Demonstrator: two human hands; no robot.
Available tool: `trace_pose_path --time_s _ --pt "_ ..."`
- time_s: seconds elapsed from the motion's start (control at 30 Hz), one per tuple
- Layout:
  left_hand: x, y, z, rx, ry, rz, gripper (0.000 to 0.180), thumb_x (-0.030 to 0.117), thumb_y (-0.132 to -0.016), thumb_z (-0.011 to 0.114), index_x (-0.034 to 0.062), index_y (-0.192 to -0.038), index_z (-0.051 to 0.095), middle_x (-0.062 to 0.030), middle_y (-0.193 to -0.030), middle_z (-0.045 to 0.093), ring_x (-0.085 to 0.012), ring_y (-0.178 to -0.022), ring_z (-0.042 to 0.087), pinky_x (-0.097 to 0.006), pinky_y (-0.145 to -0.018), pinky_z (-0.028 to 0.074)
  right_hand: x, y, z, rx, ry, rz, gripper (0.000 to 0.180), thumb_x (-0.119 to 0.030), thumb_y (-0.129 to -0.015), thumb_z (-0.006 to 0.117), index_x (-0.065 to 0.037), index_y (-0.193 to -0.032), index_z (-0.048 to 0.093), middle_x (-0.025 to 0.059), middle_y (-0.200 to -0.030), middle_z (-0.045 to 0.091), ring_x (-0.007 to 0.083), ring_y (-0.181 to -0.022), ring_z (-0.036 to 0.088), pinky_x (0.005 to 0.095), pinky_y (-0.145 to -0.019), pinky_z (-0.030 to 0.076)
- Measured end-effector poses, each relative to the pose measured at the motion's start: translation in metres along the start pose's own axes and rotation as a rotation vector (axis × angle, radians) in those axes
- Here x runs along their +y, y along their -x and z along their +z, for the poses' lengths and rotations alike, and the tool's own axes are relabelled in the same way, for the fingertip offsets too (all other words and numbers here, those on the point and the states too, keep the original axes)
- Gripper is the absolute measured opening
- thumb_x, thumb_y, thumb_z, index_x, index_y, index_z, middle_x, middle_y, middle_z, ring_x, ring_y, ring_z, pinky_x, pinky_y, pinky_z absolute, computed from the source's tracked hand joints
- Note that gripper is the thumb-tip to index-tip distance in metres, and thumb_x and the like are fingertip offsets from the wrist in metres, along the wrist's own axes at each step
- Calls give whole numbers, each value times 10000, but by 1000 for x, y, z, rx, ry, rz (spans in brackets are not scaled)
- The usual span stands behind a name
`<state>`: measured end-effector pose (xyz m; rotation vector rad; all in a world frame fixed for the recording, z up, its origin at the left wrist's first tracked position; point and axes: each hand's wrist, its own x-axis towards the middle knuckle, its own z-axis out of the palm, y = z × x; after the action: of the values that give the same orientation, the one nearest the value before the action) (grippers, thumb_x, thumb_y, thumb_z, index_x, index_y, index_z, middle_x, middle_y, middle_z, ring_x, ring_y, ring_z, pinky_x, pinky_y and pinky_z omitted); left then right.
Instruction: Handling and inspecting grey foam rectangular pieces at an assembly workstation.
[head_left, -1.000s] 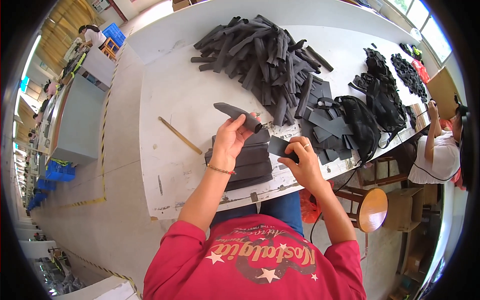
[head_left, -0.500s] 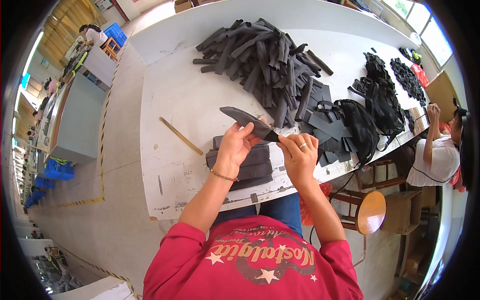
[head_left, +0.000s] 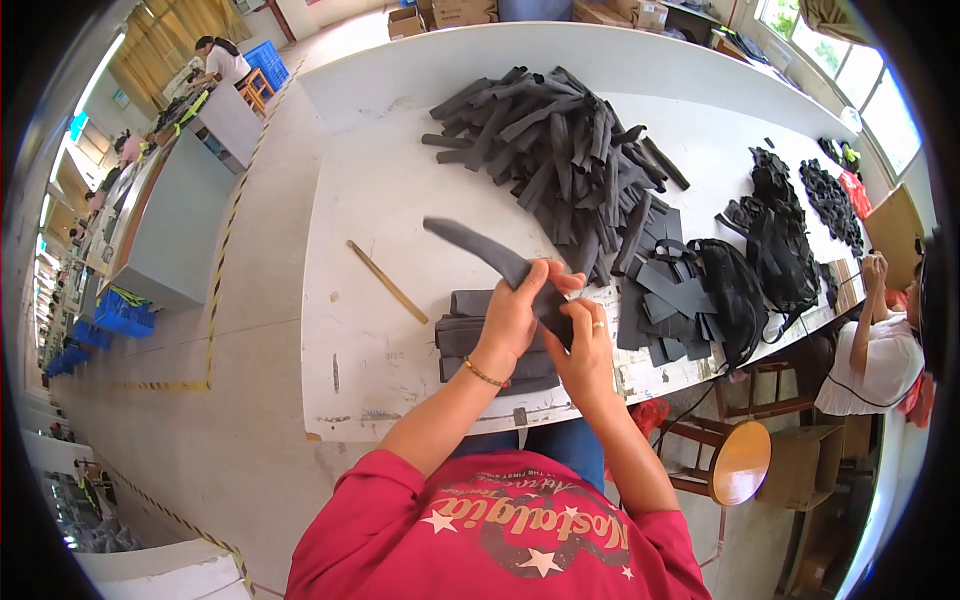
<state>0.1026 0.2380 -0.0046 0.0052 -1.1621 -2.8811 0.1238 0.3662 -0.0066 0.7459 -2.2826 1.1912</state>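
My left hand [head_left: 512,318] is closed around a long dark grey fabric sleeve [head_left: 480,246], whose free end sticks out to the far left and is slightly blurred. Close beside it, my right hand [head_left: 588,358] pinches the black near end of the piece between thumb and fingers. A flat black part shows between the two hands; whether it is a separate insert I cannot tell. Below my wrists lies a stack of folded dark grey fabric pieces [head_left: 462,335] near the table's front edge, partly covered by my left hand.
A big heap of dark grey fabric sleeves [head_left: 560,140] covers the table's far middle. Flat black plates [head_left: 672,295] and a black backpack [head_left: 728,290] lie to the right. A thin wooden strip [head_left: 388,282] rests on the left. A wooden stool [head_left: 738,462] and a seated person [head_left: 870,350] are at right.
My hands have come closer together, and my left hand has slid along the sleeve toward my right. More of the sleeve now extends out left. The whole view has shifted slightly.
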Motion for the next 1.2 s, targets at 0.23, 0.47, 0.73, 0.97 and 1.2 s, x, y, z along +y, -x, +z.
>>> trace_pose_path --time_s 0.23,0.47,0.73,0.97,1.2 --pt "0 6 0 80 52 -24 286 273 -1002 517 4 -1013 615 -184 -1066 681 -228 -1014 635 -348 -877 504 3 -13 -4 -75 -20 -93 290 -33 -757 736 -22 -962 531 183 -1021 568 394 -882 588 445 -720 501" --pt "-2 10 8 111 139 35 281 320 -973 564 46 -992 621 -170 -1111 671 -223 -1055 619 -360 -898 482 11 -13 -7 -103 -65 -160 168 -5 -806 696 -12 -908 563 165 -961 589 354 -795 617 400 -646 509" --pt "0 13 -7 138 248 -37 297 323 -992 520 46 -1087 568 -170 -1162 641 -287 -1200 549 -416 -996 444 -3 -11 -11 -143 -12 -75 204 0 -784 704 -18 -928 559 161 -960 586 367 -831 603 422 -694 506" --pt "38 1 11 188 194 112 302 243 -980 563 -1 -1158 556 -135 -953 671 -276 -936 664 -383 -880 515 7 -13 -33 -124 5 -205 188 19 -747 737 -9 -876 602 133 -912 588 328 -765 597 401 -638 485" --pt "28 13 29 161 155 224 306 291 -1001 520 -4 -1042 592 -62 -811 604 -238 -845 655 -372 -903 492 1 -21 -30 -64 -86 -300 193 43 -701 765 -3 -818 618 113 -848 609 276 -681 600 346 -577 480"
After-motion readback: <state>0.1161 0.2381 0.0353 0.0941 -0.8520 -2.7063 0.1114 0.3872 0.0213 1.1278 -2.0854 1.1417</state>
